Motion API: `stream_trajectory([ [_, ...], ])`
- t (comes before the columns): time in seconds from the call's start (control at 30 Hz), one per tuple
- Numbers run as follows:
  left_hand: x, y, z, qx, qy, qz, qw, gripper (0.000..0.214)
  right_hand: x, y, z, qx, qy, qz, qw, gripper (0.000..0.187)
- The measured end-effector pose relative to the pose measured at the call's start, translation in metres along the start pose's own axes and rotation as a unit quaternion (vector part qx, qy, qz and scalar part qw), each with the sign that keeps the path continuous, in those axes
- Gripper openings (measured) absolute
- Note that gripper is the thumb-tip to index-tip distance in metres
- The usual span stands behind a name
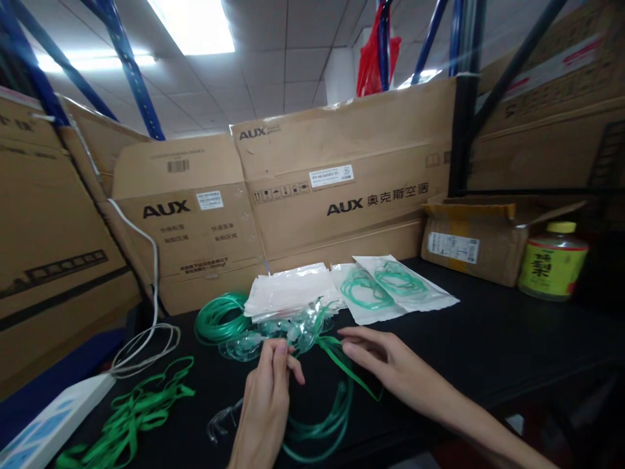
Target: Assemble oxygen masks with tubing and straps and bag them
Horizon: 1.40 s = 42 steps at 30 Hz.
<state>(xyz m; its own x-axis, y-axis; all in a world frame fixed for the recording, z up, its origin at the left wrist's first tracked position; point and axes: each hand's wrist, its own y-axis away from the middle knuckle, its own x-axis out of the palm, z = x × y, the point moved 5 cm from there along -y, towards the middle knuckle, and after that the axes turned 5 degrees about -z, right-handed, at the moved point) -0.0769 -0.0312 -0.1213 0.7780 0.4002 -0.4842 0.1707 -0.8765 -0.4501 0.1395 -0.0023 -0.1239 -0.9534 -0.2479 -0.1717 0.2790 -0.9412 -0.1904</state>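
My left hand (268,394) is closed, its thumb pressed against the bent fingers at the near edge of a clear plastic mask (307,329). From the mask a green elastic strap (349,366) runs to the right and hangs down in a loop. The fingertips of my right hand (383,355) pinch this strap near the mask. Below, between the hands, lies a coil of green tubing (319,433). More clear masks (244,345) lie just behind my left hand. Small clear tubular pieces (223,423) rest left of my wrist.
Green straps (131,417) lie in a heap at left beside a white power strip (63,417). Behind are coiled green tubing (222,319), white pouches (293,290) and pouches with tubing (415,283). A cardboard box (473,238) and yellow-labelled jar (554,264) stand right.
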Motion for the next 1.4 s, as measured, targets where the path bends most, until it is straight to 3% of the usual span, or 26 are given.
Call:
stream_trajectory([
  [0.17,0.009,-0.004,-0.012,0.015,-0.018,-0.027,0.999,0.039,0.026,-0.003,0.015,-0.006,-0.086,-0.015,0.996,0.065],
  [0.27,0.021,-0.002,-0.021,0.035,-0.032,-0.017,0.999,0.030,0.045,-0.005,0.023,0.018,-0.184,0.003,0.983,0.054],
  [0.37,0.029,0.004,-0.030,0.102,-0.087,0.005,0.991,0.026,0.053,-0.010,0.019,0.065,-0.294,-0.033,0.953,0.048],
  [0.5,0.021,0.007,-0.030,0.172,-0.127,0.055,0.975,0.029,0.053,-0.015,0.000,0.113,-0.352,-0.079,0.926,0.046],
  [0.63,0.006,-0.004,-0.013,0.110,-0.199,0.070,0.971,0.029,0.049,-0.015,-0.006,0.105,-0.367,-0.078,0.921,0.041],
  [0.77,0.012,-0.010,-0.002,0.050,-0.298,0.102,0.948,0.036,0.048,-0.013,-0.002,0.096,-0.365,-0.067,0.924,0.040],
  [0.83,0.021,-0.012,0.000,0.033,-0.320,0.130,0.938,0.031,0.048,-0.012,-0.001,0.095,-0.359,-0.059,0.926,0.041],
  [0.97,0.030,-0.023,-0.004,0.030,-0.317,0.158,0.935,0.016,0.041,-0.008,0.005,0.081,-0.323,-0.032,0.942,0.042],
  [1.13,0.029,-0.034,-0.008,0.003,-0.318,0.179,0.931,0.008,0.020,-0.003,0.019,0.009,-0.214,-0.001,0.977,0.042],
  [1.27,0.027,-0.035,-0.011,0.003,-0.310,0.171,0.935,0.009,0.003,-0.002,0.017,-0.034,-0.139,-0.038,0.989,0.047],
  [1.4,0.025,-0.035,-0.012,0.005,-0.264,0.165,0.950,0.018,-0.005,0.000,0.010,-0.019,-0.118,-0.070,0.990,0.051],
])
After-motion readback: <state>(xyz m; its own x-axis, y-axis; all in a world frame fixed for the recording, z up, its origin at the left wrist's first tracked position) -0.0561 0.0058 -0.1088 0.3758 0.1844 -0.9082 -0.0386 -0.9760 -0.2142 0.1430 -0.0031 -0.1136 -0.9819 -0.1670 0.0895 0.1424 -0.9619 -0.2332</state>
